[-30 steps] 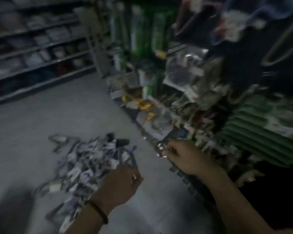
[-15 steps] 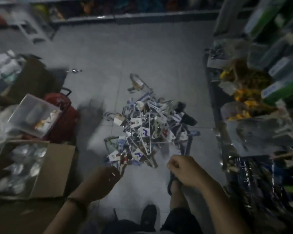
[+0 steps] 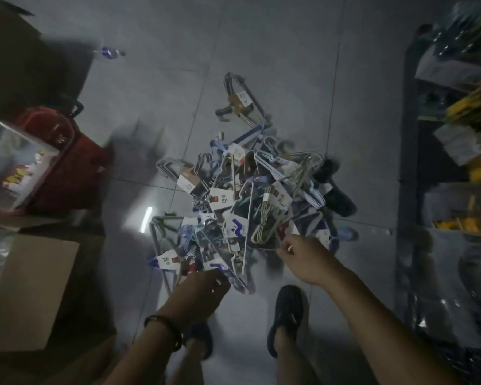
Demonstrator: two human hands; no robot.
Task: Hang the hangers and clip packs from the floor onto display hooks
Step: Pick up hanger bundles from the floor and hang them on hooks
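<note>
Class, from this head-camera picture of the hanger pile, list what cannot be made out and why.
All in the head view:
Left hand: its back hides the fingers; grip on the pile unclear.
Right hand: dim and blurred; whether it pinches anything unclear.
Labels: print too small.
Clear box: cut by the left edge, contents blurred.
Shelf goods: dark, cut by the right edge.

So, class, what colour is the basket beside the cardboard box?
The basket is red; head view.

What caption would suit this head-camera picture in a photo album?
Left hand and right hand reach down to a pile of hanger packs on the floor.
</note>
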